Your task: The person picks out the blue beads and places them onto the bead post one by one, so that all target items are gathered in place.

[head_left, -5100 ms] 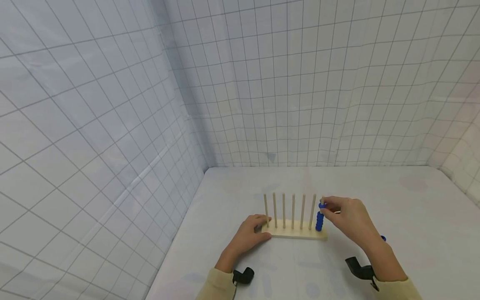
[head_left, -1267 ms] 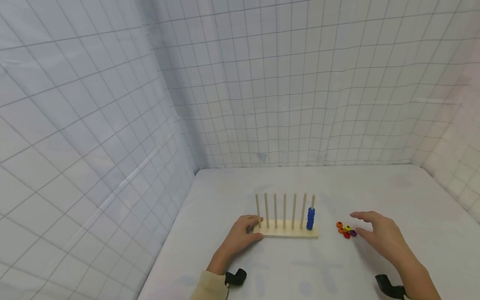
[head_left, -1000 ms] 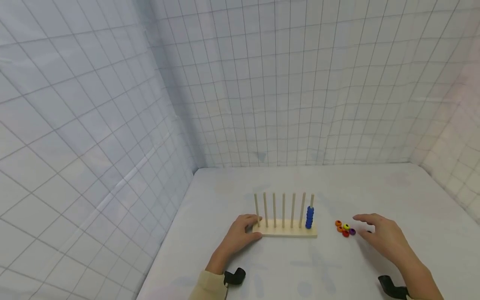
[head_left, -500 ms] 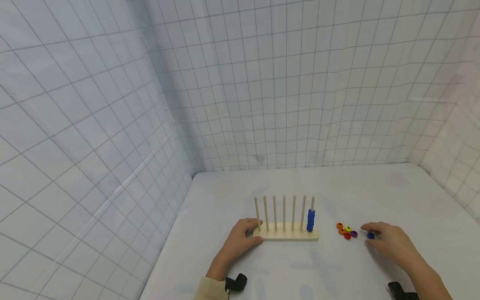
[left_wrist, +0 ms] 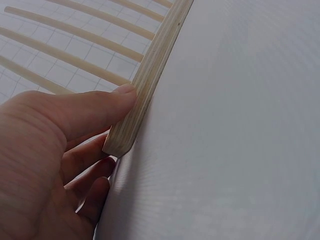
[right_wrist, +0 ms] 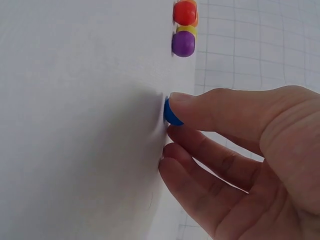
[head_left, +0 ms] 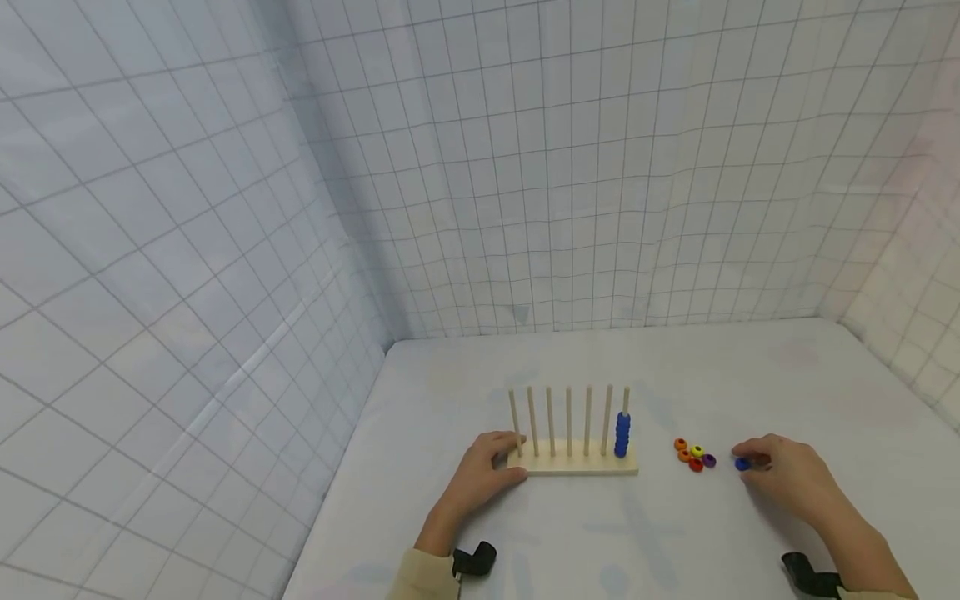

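A wooden peg rack [head_left: 573, 467] with several upright pegs stands on the white table [head_left: 585, 533]. A stack of blue beads [head_left: 622, 435] sits on its rightmost peg. My left hand [head_left: 483, 475] grips the rack's left end [left_wrist: 122, 137], thumb against the front edge. To the right lies a small cluster of orange, yellow, red and purple beads [head_left: 693, 455]. My right hand [head_left: 787, 479] pinches a loose blue bead [head_left: 742, 463] on the table; in the right wrist view the blue bead [right_wrist: 171, 113] sits between thumb and fingers, below the purple bead [right_wrist: 183, 44].
Gridded white walls [head_left: 525, 183] close in the table at the back, left and right. Bare tabletop lies in front of the rack and behind it.
My right hand left the blue stack, moved right past the bead cluster, lowered to the table and closed its fingers on the loose blue bead. The left hand stayed on the rack.
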The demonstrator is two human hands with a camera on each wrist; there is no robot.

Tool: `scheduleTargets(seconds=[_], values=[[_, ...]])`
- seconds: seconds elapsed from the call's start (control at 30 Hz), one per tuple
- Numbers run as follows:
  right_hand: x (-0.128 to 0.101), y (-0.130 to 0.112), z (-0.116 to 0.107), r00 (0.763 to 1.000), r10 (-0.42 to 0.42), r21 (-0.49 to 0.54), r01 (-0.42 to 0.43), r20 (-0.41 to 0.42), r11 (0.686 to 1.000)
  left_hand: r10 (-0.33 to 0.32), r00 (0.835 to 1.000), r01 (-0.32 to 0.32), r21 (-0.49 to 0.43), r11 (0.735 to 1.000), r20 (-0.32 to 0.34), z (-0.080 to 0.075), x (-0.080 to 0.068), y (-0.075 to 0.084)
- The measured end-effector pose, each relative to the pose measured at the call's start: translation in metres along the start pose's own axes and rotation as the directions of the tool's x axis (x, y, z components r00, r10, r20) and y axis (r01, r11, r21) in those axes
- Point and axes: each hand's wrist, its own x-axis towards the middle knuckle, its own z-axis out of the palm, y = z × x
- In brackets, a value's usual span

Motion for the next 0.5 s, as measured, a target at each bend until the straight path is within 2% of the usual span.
scheduleTargets(seconds=[0.27,0.5], values=[[0.0045,0.0054,0.0051,1.0,0.017,-0.026,-0.017,0.012,1.0,-0.029,1.0,0.029,0.022,0.999,0.01,0.0021,0.0,-0.0005],[0.0021,0.004,0.0049,0.999,-0.015,-0.031,0.013,-0.036,0.999,-0.028,0.999,0.027,0.029,0.999,0.016,0.0004,0.0009,-0.0006]])
